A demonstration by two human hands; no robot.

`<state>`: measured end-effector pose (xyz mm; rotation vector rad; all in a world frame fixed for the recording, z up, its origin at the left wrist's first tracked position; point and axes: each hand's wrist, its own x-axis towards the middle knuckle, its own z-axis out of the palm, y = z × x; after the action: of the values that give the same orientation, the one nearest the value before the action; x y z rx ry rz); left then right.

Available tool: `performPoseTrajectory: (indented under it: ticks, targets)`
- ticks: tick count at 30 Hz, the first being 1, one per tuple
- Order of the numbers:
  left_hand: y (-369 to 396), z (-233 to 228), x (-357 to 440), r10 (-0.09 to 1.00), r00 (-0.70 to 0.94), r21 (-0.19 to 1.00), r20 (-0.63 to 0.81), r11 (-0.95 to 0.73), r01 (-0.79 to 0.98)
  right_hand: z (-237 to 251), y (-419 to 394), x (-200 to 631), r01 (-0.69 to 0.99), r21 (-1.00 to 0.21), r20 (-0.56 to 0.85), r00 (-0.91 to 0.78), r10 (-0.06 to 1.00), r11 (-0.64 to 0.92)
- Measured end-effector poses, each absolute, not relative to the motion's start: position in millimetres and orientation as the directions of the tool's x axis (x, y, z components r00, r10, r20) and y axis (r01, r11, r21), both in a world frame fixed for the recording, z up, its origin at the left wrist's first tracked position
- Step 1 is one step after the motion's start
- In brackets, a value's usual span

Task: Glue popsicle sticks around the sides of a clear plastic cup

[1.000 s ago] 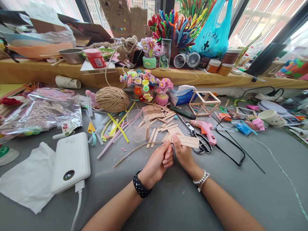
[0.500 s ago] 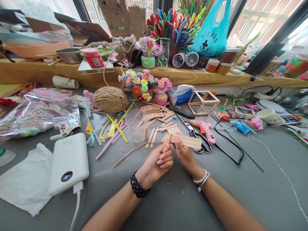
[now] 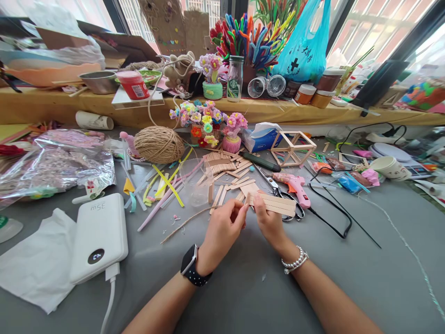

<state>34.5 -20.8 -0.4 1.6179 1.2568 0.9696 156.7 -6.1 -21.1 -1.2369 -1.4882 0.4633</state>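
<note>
Centre of the frame, low: my two hands meet just above the grey surface (image 3: 243, 287).
Right hand (image 3: 269, 222): my fingers are closed on a flat bundle of craft sticks (image 3: 278, 204), pinching its left end; the sticks run out to the right, nearly level.
Left hand (image 3: 222, 229): curled, fingers (image 3: 239, 211) drawn together right at the bundle's left end. I cannot tell whether they pinch a stick or only touch it.
Left wrist: a black watch (image 3: 190, 268).
Right wrist: a beaded bracelet (image 3: 295, 260).
Just behind the bundle: scissors (image 3: 283, 197) and a pink glue gun (image 3: 295, 185), lying side by side.
Further up, centre: loose sticks (image 3: 225, 169) scattered flat.
Upper left of centre: a ball of twine (image 3: 159, 144).
Lower left: a white power bank (image 3: 99, 236), beside a white tissue (image 3: 38, 262).
Upper right of centre: an open cube frame of sticks (image 3: 294, 148).
</note>
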Motion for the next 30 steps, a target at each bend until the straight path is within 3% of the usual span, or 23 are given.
performPoseTrajectory:
  ticks: [3,6,9,15,19,23,26,30]
  targets:
    - [-19.8,1.6,33.6,0.971,0.227,0.947,0.072,-0.138,0.291,-21.2,-5.8,157.3,0.401,-0.844,0.436,0.129,0.891,0.356]
    - [-17.2,2.8,33.8,0.941,0.323,0.993,-0.105,0.119,-0.023,-23.6,-5.7,158.0,0.299,-0.903,0.356,0.121,0.927,0.308]
    - [-15.6,2.8,34.2,0.877,0.431,0.898,-0.212,0.349,-0.267,-25.3,-6.7,158.0,0.196,-0.941,0.305,0.142,0.942,0.276]
    - [-19.9,4.5,39.3,0.837,0.493,0.741,-0.237,0.484,-0.466,-18.1,-10.6,156.1,0.158,-0.944,0.317,0.197,0.928,0.289]
    - [-23.9,3.0,43.5,0.919,0.345,0.863,-0.190,0.324,-0.388,-14.1,-12.2,156.7,0.359,-0.853,0.461,0.179,0.869,0.378]
    - [-28.3,-4.5,45.0,0.989,0.143,0.994,0.039,-0.024,-0.105,-12.7,-13.5,157.0,0.563,-0.700,0.577,0.084,0.813,0.439]
    - [-31.1,-10.1,44.4,0.978,0.094,0.972,0.184,-0.195,0.129,-12.0,-13.8,155.7,0.623,-0.646,0.613,0.077,0.786,0.442]
    - [-31.8,-11.4,42.6,0.961,0.082,0.923,0.265,-0.278,0.267,-12.5,-13.6,154.0,0.619,-0.666,0.595,0.105,0.797,0.416]
